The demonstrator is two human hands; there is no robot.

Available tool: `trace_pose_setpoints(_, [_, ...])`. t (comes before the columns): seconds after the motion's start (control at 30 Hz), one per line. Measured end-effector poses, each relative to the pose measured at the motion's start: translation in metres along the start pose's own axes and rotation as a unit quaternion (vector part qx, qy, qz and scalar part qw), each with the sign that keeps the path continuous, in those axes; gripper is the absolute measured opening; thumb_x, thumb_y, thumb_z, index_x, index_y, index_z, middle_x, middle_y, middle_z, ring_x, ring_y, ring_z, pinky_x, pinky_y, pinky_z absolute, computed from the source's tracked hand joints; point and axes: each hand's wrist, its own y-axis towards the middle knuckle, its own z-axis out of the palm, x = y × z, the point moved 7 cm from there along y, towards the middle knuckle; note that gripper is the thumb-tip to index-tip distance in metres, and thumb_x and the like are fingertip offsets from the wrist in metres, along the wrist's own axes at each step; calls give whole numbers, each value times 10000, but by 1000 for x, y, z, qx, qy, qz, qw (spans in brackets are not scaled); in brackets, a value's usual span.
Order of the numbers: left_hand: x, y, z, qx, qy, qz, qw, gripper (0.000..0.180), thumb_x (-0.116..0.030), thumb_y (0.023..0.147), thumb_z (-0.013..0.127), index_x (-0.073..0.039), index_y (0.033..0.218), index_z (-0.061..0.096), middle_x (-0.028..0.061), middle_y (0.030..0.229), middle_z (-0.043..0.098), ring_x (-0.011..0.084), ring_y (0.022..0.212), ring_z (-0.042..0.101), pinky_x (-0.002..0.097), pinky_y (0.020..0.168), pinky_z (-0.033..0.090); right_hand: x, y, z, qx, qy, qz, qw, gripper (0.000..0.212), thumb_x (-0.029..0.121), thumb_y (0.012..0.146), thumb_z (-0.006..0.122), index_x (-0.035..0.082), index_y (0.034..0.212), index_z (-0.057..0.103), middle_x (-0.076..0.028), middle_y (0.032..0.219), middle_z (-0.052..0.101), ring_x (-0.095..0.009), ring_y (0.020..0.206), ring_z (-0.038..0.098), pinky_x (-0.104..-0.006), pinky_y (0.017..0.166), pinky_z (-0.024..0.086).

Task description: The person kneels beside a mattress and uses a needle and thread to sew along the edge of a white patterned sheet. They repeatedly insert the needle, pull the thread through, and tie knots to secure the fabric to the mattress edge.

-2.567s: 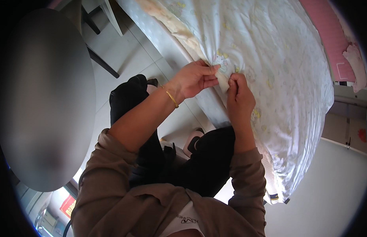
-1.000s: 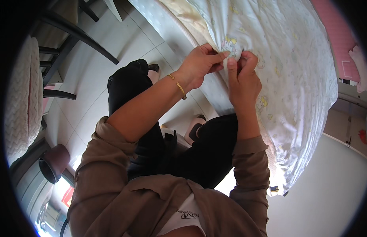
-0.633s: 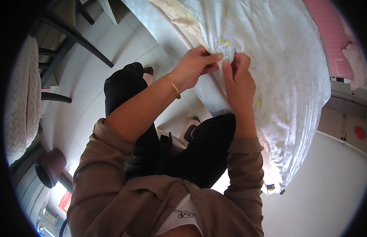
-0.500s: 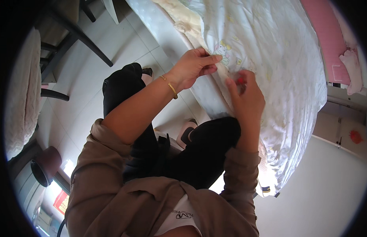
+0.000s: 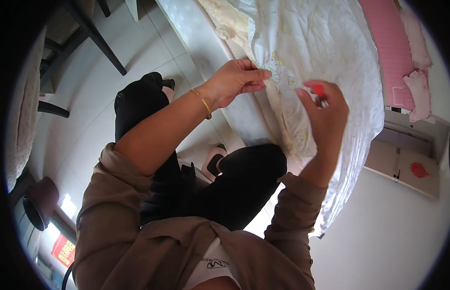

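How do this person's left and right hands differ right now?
The left hand pinches the edge of the white cartoon-print bedcover; the right hand holds a small red object. The left hand has a gold bangle at its wrist; the right hand shows none. Both are ungloved.

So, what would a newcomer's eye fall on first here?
Probably the pale cartoon-printed cover filling the upper middle, its edge pinched by the left hand. Then the blurred red thing in the right hand's curled fingers, and the gold bracelet behind the left hand.

Printed white quilt [image 5: 326,43] on bed [image 5: 192,31]
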Motion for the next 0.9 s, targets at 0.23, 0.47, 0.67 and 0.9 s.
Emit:
trace_pose_setpoints(0.23, [-3,-3,5,13,-3,-15,1000,270,-240,833,736,-94,1023,611,-28,932,602,63,846,560,224,826,472,-90,-40,-108,-113,-360,163,912,170,93,798,711,82,967,695,-84,1129,664,-173,958,655,-311,803,513])
trace_pose_setpoints(0.47, [-7,-1,9,21,-12,5,1000,250,-219,831,734,-81,999,610,-16,931,612,71,831,577,227,819,480,9,-6,2,-52,31,-38,997,136,49,794,681,58,929,693,-83,879,659,-221,724,629,-302,643,500])
trace_pose_setpoints(0.67, [-9,-2,9,23,-11,16,1000,240,-158,844,699,-31,1001,569,53,986,606,130,901,600,257,849,493,19,14,52,12,-41,-83,996,85,61,784,641,41,863,665,-104,842,627,-287,701,612,-364,639,487])
trace_pose_setpoints(0.9, [-1,2,-1,-9,14,12,1000,259,-132,809,736,-5,978,586,58,941,621,139,856,626,246,823,525,47,18,72,13,-213,-179,960,86,22,798,621,80,861,622,-93,798,595,-288,682,583,-343,621,481])
